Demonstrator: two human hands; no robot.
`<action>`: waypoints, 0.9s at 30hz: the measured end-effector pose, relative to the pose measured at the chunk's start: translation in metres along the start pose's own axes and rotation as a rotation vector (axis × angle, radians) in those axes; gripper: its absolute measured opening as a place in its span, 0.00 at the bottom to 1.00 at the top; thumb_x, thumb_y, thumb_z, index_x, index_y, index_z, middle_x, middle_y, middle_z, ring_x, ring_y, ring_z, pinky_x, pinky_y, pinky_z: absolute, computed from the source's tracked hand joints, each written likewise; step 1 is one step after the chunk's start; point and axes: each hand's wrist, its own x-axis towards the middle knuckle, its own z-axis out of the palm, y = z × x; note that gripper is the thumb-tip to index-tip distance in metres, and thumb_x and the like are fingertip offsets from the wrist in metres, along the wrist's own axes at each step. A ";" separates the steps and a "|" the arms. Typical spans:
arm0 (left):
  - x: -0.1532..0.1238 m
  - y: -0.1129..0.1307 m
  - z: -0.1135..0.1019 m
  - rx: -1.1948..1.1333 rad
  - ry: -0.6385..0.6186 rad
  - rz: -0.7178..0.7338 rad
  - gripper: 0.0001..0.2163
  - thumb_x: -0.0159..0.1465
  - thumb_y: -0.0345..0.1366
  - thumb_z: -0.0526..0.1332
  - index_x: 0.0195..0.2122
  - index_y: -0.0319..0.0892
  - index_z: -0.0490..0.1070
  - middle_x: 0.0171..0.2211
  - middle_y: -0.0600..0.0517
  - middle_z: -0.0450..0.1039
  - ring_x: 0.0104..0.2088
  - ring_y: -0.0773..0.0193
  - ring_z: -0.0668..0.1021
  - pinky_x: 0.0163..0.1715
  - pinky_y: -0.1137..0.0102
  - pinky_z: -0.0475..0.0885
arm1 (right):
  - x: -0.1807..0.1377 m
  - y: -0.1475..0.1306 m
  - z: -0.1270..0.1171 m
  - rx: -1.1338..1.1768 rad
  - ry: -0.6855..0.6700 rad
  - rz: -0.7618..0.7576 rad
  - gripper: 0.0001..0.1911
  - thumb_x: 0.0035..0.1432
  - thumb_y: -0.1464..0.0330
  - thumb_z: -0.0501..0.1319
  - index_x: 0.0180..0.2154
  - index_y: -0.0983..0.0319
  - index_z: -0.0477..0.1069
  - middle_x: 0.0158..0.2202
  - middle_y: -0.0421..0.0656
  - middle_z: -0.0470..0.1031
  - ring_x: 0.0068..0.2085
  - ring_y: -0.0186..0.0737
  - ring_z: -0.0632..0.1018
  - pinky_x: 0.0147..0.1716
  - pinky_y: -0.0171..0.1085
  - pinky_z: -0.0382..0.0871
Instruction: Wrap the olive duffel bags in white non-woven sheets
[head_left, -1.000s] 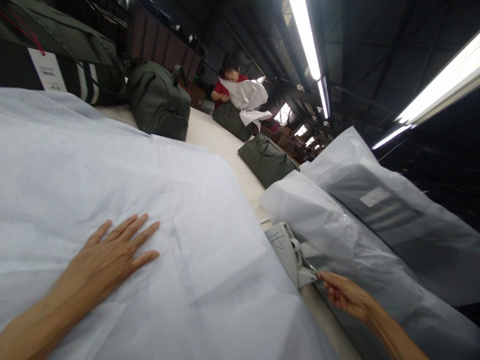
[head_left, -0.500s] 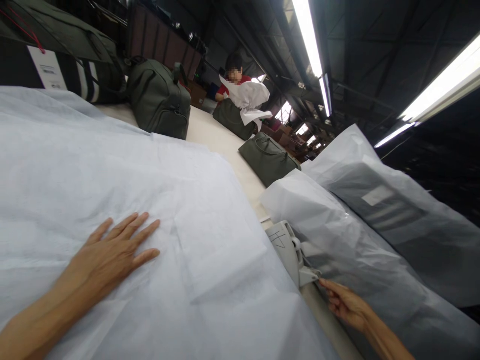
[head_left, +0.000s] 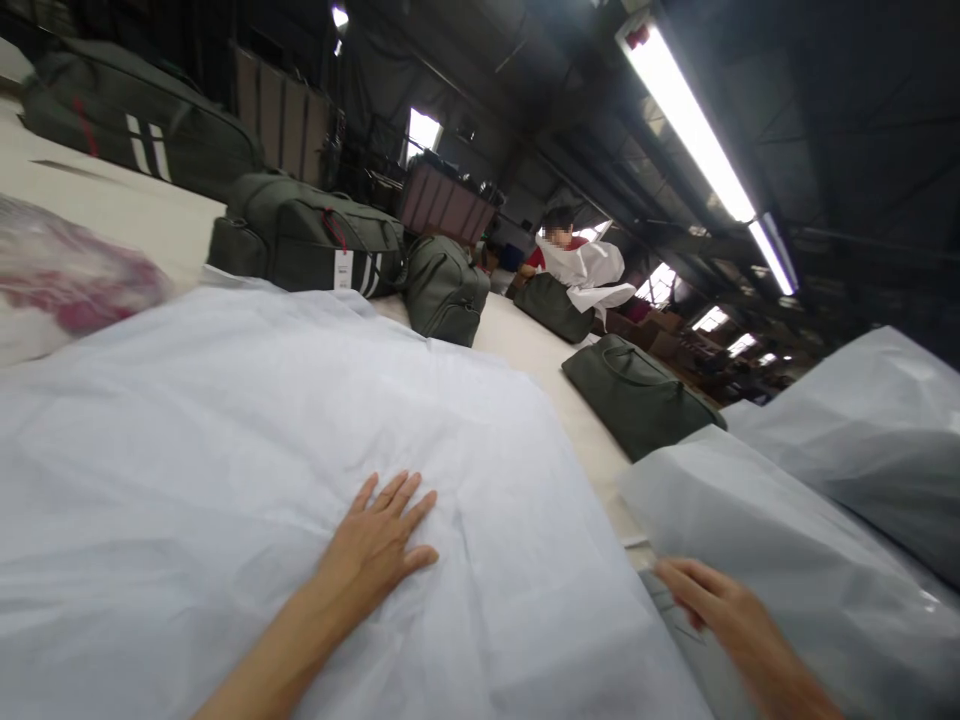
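A large white sheet, wrinkled and slightly translucent, covers most of the near table. My left hand lies flat on it with fingers spread. To the right, my right hand is above a grey tape dispenser with dark pen marks, partly hidden by the hand and arm. The fingers of that hand are pinched together and a little blurred; what is between them I cannot make out. Beside it, a white translucent bag wraps something bulky.
Dark green travel bags stand along the table: a tagged one, a smaller-looking one, another. Another wrapped bag is at far right. Crumpled clear plastic lies left. A person handles white sheeting behind.
My right hand has moved from the front end of the tape dispenser up over its body. The view has swung left; my left hand stays flat on the sheet.
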 end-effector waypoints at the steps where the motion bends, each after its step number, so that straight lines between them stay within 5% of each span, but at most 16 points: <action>1: 0.000 0.000 -0.001 -0.007 -0.014 0.000 0.26 0.64 0.50 0.62 0.62 0.54 0.63 0.66 0.49 0.59 0.65 0.51 0.63 0.65 0.46 0.55 | 0.008 -0.032 0.035 -0.012 -0.061 -0.082 0.17 0.46 0.51 0.65 0.22 0.58 0.73 0.22 0.40 0.69 0.24 0.35 0.67 0.25 0.35 0.64; 6: 0.001 0.000 -0.007 -0.059 -0.051 -0.005 0.27 0.65 0.55 0.58 0.63 0.54 0.62 0.67 0.49 0.57 0.66 0.51 0.62 0.65 0.45 0.55 | 0.057 -0.150 0.181 0.036 -0.360 -0.291 0.13 0.51 0.58 0.62 0.28 0.61 0.74 0.24 0.37 0.70 0.26 0.32 0.67 0.27 0.33 0.62; 10: 0.001 0.000 -0.009 -0.098 -0.052 -0.005 0.28 0.64 0.58 0.57 0.62 0.53 0.63 0.66 0.47 0.58 0.66 0.49 0.62 0.65 0.44 0.55 | 0.099 -0.177 0.235 -0.061 -0.406 -0.263 0.09 0.51 0.63 0.63 0.26 0.62 0.72 0.21 0.35 0.70 0.23 0.29 0.66 0.24 0.31 0.60; 21: 0.002 0.000 -0.008 -0.152 -0.110 -0.015 0.32 0.63 0.61 0.56 0.64 0.52 0.61 0.67 0.45 0.56 0.67 0.47 0.60 0.65 0.42 0.53 | 0.145 -0.200 0.264 -0.556 -0.520 -0.172 0.17 0.46 0.63 0.69 0.15 0.61 0.67 0.11 0.37 0.65 0.19 0.33 0.67 0.23 0.36 0.60; 27: 0.002 -0.001 -0.009 -0.170 -0.134 -0.023 0.32 0.63 0.60 0.56 0.64 0.51 0.60 0.68 0.44 0.54 0.68 0.48 0.58 0.66 0.42 0.51 | 0.155 -0.195 0.255 -0.784 -0.456 -0.141 0.25 0.41 0.48 0.71 0.20 0.63 0.72 0.17 0.46 0.72 0.27 0.48 0.77 0.33 0.44 0.68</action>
